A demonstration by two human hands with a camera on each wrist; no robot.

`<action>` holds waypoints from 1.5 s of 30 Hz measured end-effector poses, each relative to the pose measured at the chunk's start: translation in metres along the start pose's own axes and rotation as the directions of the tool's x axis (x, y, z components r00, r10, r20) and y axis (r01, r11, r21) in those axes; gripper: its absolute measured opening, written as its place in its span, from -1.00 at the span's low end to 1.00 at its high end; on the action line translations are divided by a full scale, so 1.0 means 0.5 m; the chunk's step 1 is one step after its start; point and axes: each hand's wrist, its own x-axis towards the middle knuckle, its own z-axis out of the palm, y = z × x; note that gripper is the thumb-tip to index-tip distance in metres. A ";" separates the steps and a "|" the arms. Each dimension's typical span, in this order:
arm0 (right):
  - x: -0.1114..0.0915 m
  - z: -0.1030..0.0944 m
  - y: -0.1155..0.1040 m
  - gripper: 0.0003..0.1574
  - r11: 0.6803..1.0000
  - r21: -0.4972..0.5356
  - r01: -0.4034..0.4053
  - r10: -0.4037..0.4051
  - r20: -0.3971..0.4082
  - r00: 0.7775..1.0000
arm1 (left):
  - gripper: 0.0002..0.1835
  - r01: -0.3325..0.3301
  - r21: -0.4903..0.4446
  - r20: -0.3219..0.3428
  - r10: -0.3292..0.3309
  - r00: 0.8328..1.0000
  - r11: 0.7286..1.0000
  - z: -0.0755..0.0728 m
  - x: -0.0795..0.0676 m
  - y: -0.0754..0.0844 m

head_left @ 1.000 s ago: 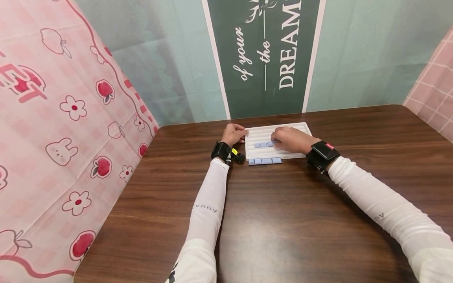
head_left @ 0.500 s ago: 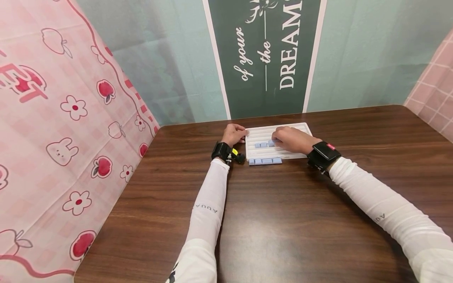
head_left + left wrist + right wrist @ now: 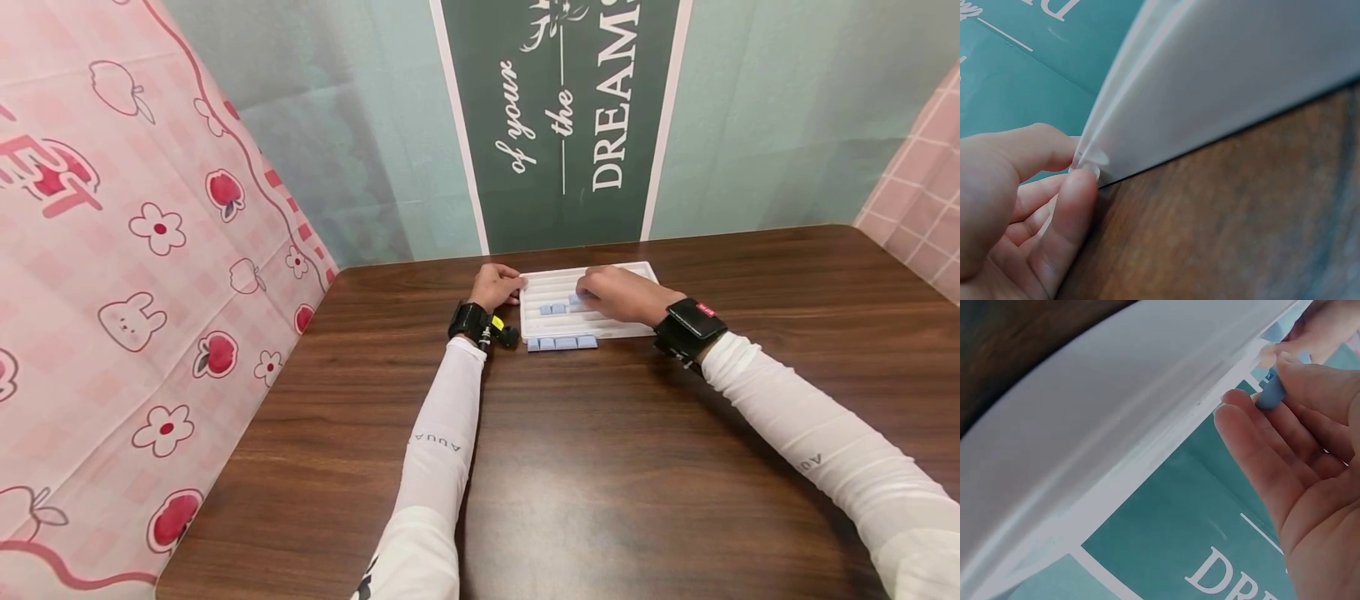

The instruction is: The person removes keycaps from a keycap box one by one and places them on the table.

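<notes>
A white ridged tray (image 3: 531,321) lies near the back of the table, with blue keycaps (image 3: 552,309) sitting in one of its rows. My left hand (image 3: 496,286) pinches the tray's left edge; the left wrist view shows thumb and finger on its corner (image 3: 1094,156). Over the tray's middle, my right hand (image 3: 624,293) holds a single blue keycap (image 3: 1270,392) between thumb and fingers, its underside partly showing in the right wrist view. A short line of several more blue keycaps (image 3: 562,342) runs along the tray's front edge. The right hand hides part of the tray.
The dark wooden table (image 3: 555,467) extends toward me. Behind it hangs a green cloth backdrop (image 3: 562,217) with white lettering, and a pink patterned cloth (image 3: 157,333) stands at the left. A black wrist camera (image 3: 507,335) sits beside the tray's left side.
The keycap in my right hand has shifted slightly up and away from the keycaps beside it, leaving a gap. My left hand has stayed at the tray's edge.
</notes>
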 end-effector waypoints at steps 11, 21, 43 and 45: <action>-0.012 -0.022 -0.012 -0.82 0.998 0.060 0.008 -0.006 -0.045 0.999 | -0.72 -0.005 0.002 0.000 0.005 1.000 1.000 0.000 0.000 0.000; -0.032 -0.045 -0.026 -0.76 0.995 0.100 -0.027 0.034 -0.071 0.997 | -0.69 -0.001 -0.004 0.021 0.001 1.000 1.000 -0.003 -0.001 -0.001; -0.085 -0.100 -0.051 -0.78 0.997 0.071 0.033 -0.020 -0.181 0.983 | -0.71 0.000 -0.008 0.004 0.000 1.000 1.000 0.001 -0.010 0.007; -0.092 -0.104 -0.054 -0.79 0.998 0.052 0.038 -0.027 -0.193 0.981 | -0.72 -0.001 -0.009 0.000 0.001 1.000 1.000 0.001 -0.011 0.007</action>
